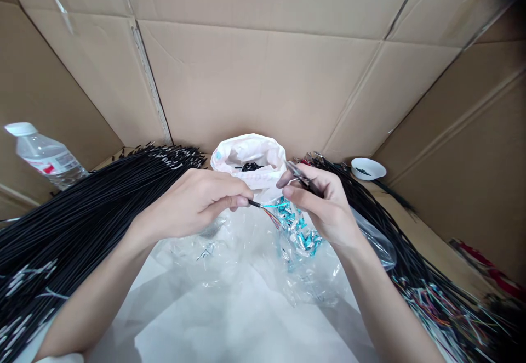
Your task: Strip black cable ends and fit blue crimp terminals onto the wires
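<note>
My left hand (201, 201) is closed in a pinch on the end of a black cable (255, 204), from which thin coloured wires (272, 214) stick out to the right. My right hand (322, 201) is closed around a small dark metal tool (299, 176) held just above those wires. Under both hands lies a clear plastic bag (302, 237) with several small teal pieces in it. A white plastic bag (250, 157) holding black bits stands open just behind my hands.
A large bundle of black cables (82, 215) lies at the left. Another bundle with stripped coloured ends (427, 286) runs along the right. A water bottle (45, 157) stands far left, a small white dish (367, 168) at the right. Cardboard walls (267, 67) surround the white work surface (230, 319).
</note>
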A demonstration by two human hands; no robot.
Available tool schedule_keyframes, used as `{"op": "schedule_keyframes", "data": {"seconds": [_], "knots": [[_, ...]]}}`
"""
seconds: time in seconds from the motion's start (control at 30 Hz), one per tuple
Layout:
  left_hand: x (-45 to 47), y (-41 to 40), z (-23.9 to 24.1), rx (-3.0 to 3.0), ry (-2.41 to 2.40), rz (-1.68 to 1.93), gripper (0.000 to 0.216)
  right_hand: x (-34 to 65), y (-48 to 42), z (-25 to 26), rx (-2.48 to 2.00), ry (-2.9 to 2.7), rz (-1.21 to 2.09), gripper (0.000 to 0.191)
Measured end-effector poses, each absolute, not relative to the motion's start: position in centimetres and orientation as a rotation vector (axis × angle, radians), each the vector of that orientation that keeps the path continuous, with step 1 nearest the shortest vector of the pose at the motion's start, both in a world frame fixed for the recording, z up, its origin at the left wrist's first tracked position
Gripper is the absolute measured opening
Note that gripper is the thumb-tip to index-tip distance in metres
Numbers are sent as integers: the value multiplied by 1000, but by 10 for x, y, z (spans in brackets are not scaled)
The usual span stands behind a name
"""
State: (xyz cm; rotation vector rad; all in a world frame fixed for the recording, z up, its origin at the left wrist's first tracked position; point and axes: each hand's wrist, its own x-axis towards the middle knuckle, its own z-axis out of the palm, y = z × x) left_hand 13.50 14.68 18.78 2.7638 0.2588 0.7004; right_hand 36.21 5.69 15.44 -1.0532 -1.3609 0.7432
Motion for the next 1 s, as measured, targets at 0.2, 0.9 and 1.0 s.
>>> {"op": "schedule_keyframes", "data": {"seconds": [0.2, 0.9, 1.0], "knots": [[133, 149, 188, 2838, 261, 716, 24, 365, 29, 179, -1138, -1600, 668, 41], [130, 148, 191, 2869, 190, 569, 25, 364, 5, 193, -1555, -2104, -119, 33], [131, 148, 191, 2868, 174, 577, 24, 364, 4, 193, -1546, -2098, -110, 33]]}}
